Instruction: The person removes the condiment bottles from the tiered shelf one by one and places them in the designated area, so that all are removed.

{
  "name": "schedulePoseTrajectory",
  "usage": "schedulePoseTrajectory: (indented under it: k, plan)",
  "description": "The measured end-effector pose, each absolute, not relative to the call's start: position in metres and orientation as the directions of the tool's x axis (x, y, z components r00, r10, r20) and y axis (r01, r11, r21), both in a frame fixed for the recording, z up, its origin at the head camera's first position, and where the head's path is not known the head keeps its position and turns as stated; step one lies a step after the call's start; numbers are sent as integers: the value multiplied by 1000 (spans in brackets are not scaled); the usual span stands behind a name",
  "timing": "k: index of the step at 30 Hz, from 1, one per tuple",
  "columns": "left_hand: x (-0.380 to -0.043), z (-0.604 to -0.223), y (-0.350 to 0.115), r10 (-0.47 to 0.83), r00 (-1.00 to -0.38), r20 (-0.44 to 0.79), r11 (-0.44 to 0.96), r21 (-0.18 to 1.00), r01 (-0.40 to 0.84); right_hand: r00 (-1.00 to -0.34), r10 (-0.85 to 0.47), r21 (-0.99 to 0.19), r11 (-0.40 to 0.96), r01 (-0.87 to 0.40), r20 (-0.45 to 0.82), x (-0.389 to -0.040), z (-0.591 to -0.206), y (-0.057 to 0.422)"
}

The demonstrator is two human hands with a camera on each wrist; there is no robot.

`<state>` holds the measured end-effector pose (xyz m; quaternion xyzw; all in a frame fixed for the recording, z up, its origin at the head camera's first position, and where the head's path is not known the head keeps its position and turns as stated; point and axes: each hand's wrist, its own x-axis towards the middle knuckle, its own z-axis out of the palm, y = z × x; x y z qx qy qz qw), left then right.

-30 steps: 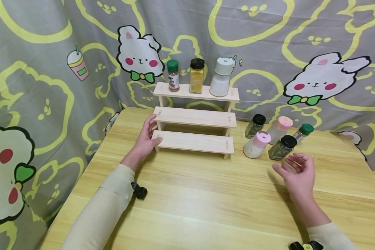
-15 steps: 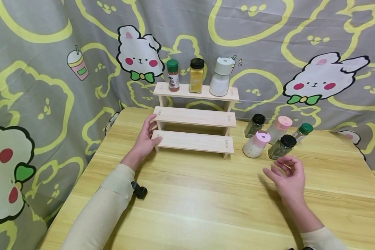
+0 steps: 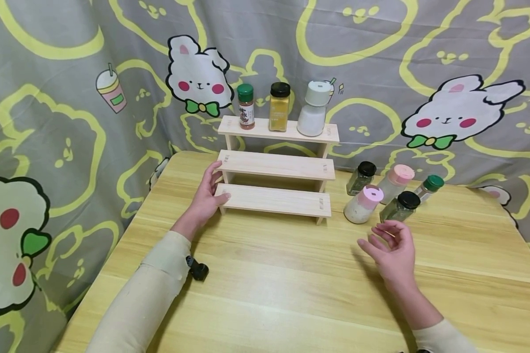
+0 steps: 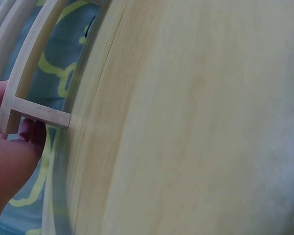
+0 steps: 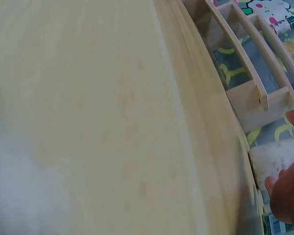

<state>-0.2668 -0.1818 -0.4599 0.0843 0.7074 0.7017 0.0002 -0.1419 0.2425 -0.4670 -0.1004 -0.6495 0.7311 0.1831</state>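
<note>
A three-tier wooden spice rack (image 3: 274, 199) stands on the table. My left hand (image 3: 206, 196) grips its left end, with the thumb on the lowest board; the left wrist view shows fingers round the rack's end (image 4: 41, 111). On the top board are a green-capped spice jar (image 3: 246, 109), a black-capped yellow spice jar (image 3: 278, 112) and a white-capped shaker (image 3: 312, 115). Loosely bent and holding nothing, my right hand (image 3: 393, 252) hovers in front of a pink-capped shaker (image 3: 358, 208) and a black-capped jar (image 3: 396, 211).
Behind those two stand another black-capped jar (image 3: 360, 179), a second pink-capped shaker (image 3: 393, 184) and a green-capped jar (image 3: 429, 189). A patterned curtain (image 3: 371, 73) hangs right behind the table (image 3: 282, 289).
My right hand has moved left, from near the front black-capped jar toward the front pink-capped shaker. The left hand, rack and jars have stayed in place.
</note>
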Motion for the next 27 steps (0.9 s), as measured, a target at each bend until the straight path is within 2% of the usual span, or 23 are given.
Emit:
schedulePoseTrajectory:
  k: [9,27]
  plan:
    - [-266,-459,-182,120,-986,113,12,993,115,-933,346,-989,-67,-131,99,-149,-466,223]
    - [-267,-460,-182,116,-987,108,0,994,109,-932,319,-975,-84,-207,170,-161,-457,207]
